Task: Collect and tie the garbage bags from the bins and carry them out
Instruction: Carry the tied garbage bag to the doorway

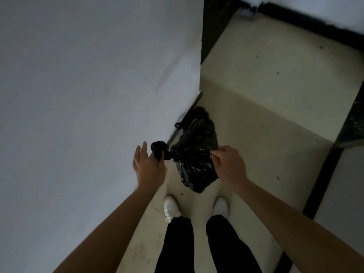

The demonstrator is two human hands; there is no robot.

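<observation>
R hand (228, 164) pinches crumpled black plastic garbage bag (194, 172); L hand (147, 166) spread, hold on tail (157, 147) unclear. Pull knot (175, 157) tight.

The garbage bag (194, 170) was thin black plastic, glossy, creased into fine wrinkles that caught the light and twisted tight at its knot. The second bag (199, 123), on the floor just beyond it, was the same black plastic but looked duller and more crumpled. The floor (256, 91) was hard, pale and matt, like painted concrete, speckled with small dark marks and scuffs. The wall (78, 75) on the left was smooth, matt, grey-white paint or plaster. The shoes (171, 206) were white with a smooth upper; the trousers (177, 245) were matt black cloth.
</observation>
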